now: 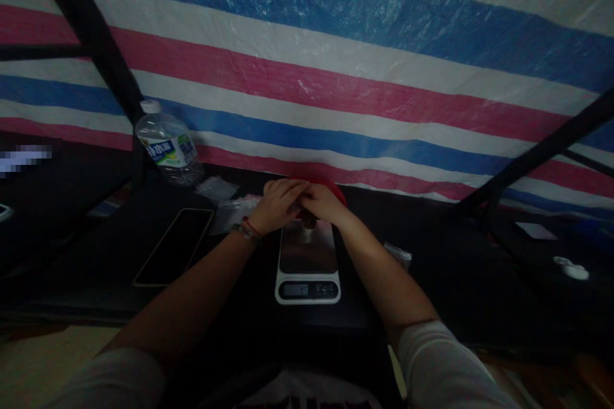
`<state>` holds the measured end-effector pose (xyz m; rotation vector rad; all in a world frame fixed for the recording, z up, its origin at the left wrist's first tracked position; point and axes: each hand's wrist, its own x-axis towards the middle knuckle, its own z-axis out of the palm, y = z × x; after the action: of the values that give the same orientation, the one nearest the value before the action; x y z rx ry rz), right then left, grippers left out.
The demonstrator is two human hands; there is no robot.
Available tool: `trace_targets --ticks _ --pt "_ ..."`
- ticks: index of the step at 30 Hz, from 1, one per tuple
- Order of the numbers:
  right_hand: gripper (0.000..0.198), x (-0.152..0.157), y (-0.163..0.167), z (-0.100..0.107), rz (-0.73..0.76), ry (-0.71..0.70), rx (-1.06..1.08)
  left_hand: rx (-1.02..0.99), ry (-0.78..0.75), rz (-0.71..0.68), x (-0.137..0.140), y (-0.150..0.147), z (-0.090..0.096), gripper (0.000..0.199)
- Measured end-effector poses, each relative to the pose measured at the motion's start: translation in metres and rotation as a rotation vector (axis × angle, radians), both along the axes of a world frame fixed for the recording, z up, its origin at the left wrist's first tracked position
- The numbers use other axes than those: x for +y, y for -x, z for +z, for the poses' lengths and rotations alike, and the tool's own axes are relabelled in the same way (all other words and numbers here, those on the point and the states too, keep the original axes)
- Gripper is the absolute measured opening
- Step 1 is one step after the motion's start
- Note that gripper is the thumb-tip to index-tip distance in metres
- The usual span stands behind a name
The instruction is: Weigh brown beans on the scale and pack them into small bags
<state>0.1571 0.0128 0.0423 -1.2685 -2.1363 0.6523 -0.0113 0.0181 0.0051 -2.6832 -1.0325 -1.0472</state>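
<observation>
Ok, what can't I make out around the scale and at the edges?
All in the head view:
Brown thing by the scale: partly covered by the left hand and right hand.
Red thing: mostly hidden behind the hands.
Display: digits too small and dim.
Pale object: cut off by the left edge.

Makeshift workspace with striped tarpaulin wall (330, 77)

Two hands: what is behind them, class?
Past the left hand and right hand, a red object shows, then the striped sheet. The hands cover much of the red object, hiding its shape.
</observation>
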Motion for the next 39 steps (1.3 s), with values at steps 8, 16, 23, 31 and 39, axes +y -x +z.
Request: trace_targets --ticks 8,16,23,31,39 --pt "0.015 -0.003 0.001 0.003 0.005 -0.171 -0.195 0.004 0.012 0.004 0.005 0.006 -0.005 0.080" --pt "0.016 0.002 -0.005 0.005 0.094 -0.143 -0.037 -0.030 0.070 0.001 0.010 0.017 0.000 0.067" --pt "0.026 0.019 -0.023 -0.011 -0.021 -0.071 -0.184 -0.135 0.169 0.171 0.020 0.022 -0.011 0.058" --pt "0.029 0.032 -0.027 -0.043 0.068 -0.043 -0.454 -0.226 0.295 0.207 0.028 0.024 -0.025 0.060" --pt "0.033 0.035 -0.026 -0.047 0.071 -0.102 -0.420 -0.211 0.327 0.184 0.025 0.023 -0.026 0.063"
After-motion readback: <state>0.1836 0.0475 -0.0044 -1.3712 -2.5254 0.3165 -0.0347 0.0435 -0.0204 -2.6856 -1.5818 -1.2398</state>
